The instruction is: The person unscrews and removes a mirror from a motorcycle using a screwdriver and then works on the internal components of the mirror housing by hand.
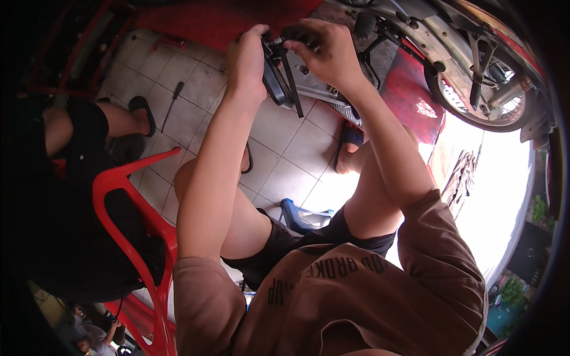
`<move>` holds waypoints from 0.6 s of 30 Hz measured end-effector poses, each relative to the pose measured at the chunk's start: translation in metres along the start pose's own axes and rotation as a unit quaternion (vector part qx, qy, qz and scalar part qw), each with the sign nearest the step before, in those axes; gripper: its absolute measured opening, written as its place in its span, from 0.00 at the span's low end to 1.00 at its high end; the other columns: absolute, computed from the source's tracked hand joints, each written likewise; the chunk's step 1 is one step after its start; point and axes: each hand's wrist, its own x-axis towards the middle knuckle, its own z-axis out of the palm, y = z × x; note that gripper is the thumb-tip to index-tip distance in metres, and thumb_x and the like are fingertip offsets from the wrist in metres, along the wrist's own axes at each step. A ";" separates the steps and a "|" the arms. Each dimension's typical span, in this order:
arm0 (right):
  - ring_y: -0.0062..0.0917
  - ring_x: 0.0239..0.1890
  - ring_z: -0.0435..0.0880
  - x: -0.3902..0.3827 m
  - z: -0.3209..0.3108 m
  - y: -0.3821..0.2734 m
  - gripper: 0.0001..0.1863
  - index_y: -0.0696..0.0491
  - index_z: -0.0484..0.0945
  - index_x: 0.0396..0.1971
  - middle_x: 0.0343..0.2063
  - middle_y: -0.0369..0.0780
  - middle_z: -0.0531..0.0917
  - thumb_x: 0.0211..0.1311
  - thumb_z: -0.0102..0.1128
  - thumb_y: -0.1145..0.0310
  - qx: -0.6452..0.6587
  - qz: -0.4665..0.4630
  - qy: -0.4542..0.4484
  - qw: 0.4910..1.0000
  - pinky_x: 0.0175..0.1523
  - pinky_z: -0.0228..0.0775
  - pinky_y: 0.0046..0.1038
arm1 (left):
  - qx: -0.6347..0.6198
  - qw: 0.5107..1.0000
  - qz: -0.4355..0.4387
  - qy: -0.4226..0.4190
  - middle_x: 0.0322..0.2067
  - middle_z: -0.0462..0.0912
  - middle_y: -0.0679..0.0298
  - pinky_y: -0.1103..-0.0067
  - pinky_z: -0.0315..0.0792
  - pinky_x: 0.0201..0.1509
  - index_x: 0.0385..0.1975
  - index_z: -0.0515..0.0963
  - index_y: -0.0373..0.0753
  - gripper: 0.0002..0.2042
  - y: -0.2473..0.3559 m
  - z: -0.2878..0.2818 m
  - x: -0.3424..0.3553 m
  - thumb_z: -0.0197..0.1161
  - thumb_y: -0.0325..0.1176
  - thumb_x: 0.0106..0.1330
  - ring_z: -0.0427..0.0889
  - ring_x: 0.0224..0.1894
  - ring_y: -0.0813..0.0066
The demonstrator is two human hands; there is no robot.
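Observation:
My left hand [247,62] grips a dark, oblong part [276,86] with a metal fitting [276,41] at its top and a black strip or hose [292,83] hanging along its right side. My right hand [320,50] is at the top of that part, thumb and curled fingers at the metal fitting. Both hands are raised over a metal tread plate [316,90] with small dark pieces on it, beside the underside of a motorbike [438,32].
A wheel [506,110] and red mat [401,95] are at right. A co-worker's leg [119,115] and red plastic chair [107,181] are at left. A screwdriver [173,102] lies on the tiles [196,89]. A blue stool [297,215] is beneath me; another person [92,332] shows at lower left.

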 end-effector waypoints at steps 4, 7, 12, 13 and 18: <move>0.34 0.26 0.83 0.000 -0.010 0.002 0.09 0.57 0.81 0.33 0.25 0.44 0.83 0.52 0.65 0.70 -0.045 0.005 -0.022 0.999 0.31 0.74 0.28 | -0.014 1.000 -0.027 -0.005 0.20 0.76 0.63 0.77 0.69 0.23 0.29 0.72 0.37 0.10 0.001 0.007 -0.002 0.54 0.37 0.62 0.74 0.20 0.74; 0.33 0.26 0.84 -0.003 -0.011 0.007 0.11 0.58 0.81 0.32 0.24 0.44 0.83 0.52 0.66 0.66 -0.007 0.052 -0.006 0.999 0.32 0.74 0.27 | -0.045 0.995 -0.092 -0.009 0.24 0.76 0.65 0.78 0.70 0.26 0.30 0.72 0.40 0.09 0.008 0.019 -0.011 0.53 0.39 0.62 0.75 0.23 0.74; 0.36 0.41 0.83 -0.011 0.012 -0.004 0.30 0.60 0.78 0.44 0.38 0.50 0.82 0.56 0.58 0.45 0.105 0.266 -0.062 0.956 0.47 0.73 0.29 | -0.070 0.997 -0.023 0.023 0.25 0.76 0.65 0.74 0.73 0.36 0.28 0.71 0.41 0.11 0.011 0.011 -0.002 0.51 0.41 0.65 0.77 0.29 0.72; 0.39 0.48 0.80 -0.012 0.016 -0.003 0.36 0.61 0.73 0.52 0.43 0.52 0.81 0.57 0.55 0.42 0.137 0.305 -0.115 0.936 0.53 0.70 0.30 | -0.052 0.998 0.003 0.020 0.26 0.76 0.64 0.73 0.73 0.38 0.28 0.71 0.40 0.12 0.011 0.012 0.001 0.49 0.42 0.66 0.77 0.29 0.71; 0.39 0.55 0.75 -0.007 0.022 0.003 0.43 0.66 0.69 0.55 0.50 0.54 0.76 0.52 0.59 0.41 0.200 0.342 -0.151 0.906 0.57 0.67 0.31 | 0.016 0.999 0.049 0.013 0.29 0.79 0.60 0.72 0.74 0.42 0.30 0.75 0.37 0.21 0.012 0.011 0.003 0.43 0.48 0.70 0.79 0.34 0.68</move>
